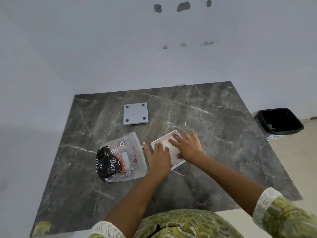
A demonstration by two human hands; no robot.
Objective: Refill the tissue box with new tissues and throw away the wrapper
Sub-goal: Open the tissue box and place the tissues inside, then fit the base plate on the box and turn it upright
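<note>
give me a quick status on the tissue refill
Left hand and right hand flat on tissues in white box. Wrapper empty beside it, bin off table. Lid aside.

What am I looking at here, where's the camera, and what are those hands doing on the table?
This is one picture from a wide-angle camera worn on a person's head, looking forward and down, so the arms reach in from the bottom. There is no machine, only two bare hands. The left hand and right hand lie flat, fingers spread, pressing down on white tissues in an open white tissue box on a dark marbled table. Neither has a grip closed around anything. Left of the box lies the emptied clear plastic wrapper. Farther back sits a grey square panel with four dark pads, probably the box's other part. A black bin stands on the floor to the right.
</note>
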